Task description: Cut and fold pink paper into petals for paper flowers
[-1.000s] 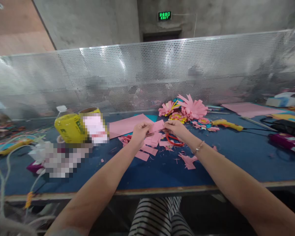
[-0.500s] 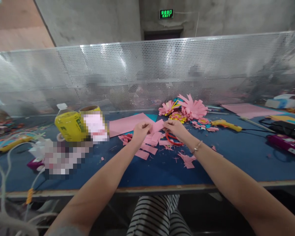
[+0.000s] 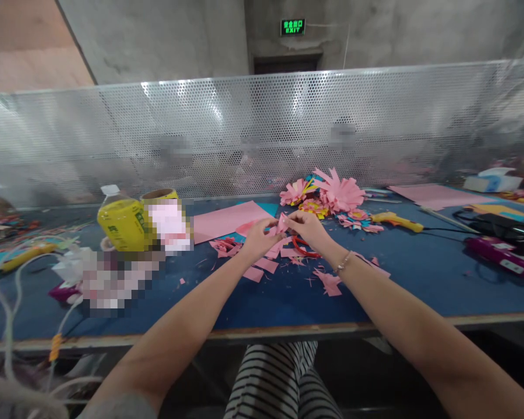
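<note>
Your left hand (image 3: 259,240) and your right hand (image 3: 308,228) are pinching one small, bent pink paper (image 3: 282,222) between them, over the middle of the blue surface (image 3: 288,311). Pink strips (image 3: 266,265) are lying nearby, on the near side. Paper flowers (image 3: 339,195) are sitting farther away, to the right, and a yellow bottle (image 3: 123,226) is standing on the left.

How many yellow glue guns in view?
2: one yellow glue gun right of the large pink paper flower, another yellow glue gun at far left. Others may be hidden in the clutter.
</note>
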### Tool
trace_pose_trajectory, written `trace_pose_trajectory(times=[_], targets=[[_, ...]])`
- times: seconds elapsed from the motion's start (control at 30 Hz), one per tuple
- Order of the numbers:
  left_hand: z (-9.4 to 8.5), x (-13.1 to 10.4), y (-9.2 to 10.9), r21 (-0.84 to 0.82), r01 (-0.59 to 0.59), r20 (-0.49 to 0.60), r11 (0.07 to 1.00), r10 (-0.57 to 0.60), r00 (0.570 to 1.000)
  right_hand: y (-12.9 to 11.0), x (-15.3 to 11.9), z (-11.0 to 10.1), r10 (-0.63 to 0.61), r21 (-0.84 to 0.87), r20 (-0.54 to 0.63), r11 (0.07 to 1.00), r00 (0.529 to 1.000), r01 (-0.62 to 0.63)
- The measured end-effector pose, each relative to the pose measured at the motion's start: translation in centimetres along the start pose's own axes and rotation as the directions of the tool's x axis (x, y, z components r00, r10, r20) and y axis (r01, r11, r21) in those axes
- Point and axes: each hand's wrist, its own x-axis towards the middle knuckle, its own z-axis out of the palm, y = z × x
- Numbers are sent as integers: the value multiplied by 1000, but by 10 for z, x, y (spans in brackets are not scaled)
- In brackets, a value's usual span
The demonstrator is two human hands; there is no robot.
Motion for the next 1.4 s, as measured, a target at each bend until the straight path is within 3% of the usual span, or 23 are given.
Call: trace_pose_trajectory(times=[0.13,0.27,0.4,0.63,0.9,1.13,1.3,1.4], targets=[[5,0,2,-234,112,99,966,-91,991,-1,-1,2,48,83,-10,995,999,-47],[6,0,1,-446,258,73,857,-252,965,1,1,1,100,211,4,973,995,-99],[3,1,3,-556,283,17,781,-330,944,6,3,1,86,270,-7,960,996,-81],[-1,3,10,-634,304,-40,711,-424,905,12,4,1,78,227,-36,972,996,-68],[1,2,4,-616,304,58,727,-342,938,15,4,2,69,248,4,966,998,-68],[1,5,-4,-654,259,98,711,-259,961,16,5,4,136,340,7,931,991,-131],[-2,6,3,-702,350,102,620,-399,911,12,5,5,163,373,24,914,986,-160],[-5,5,7,-748,348,56,565,-469,881,8,4,5,201,371,26,908,979,-196]])
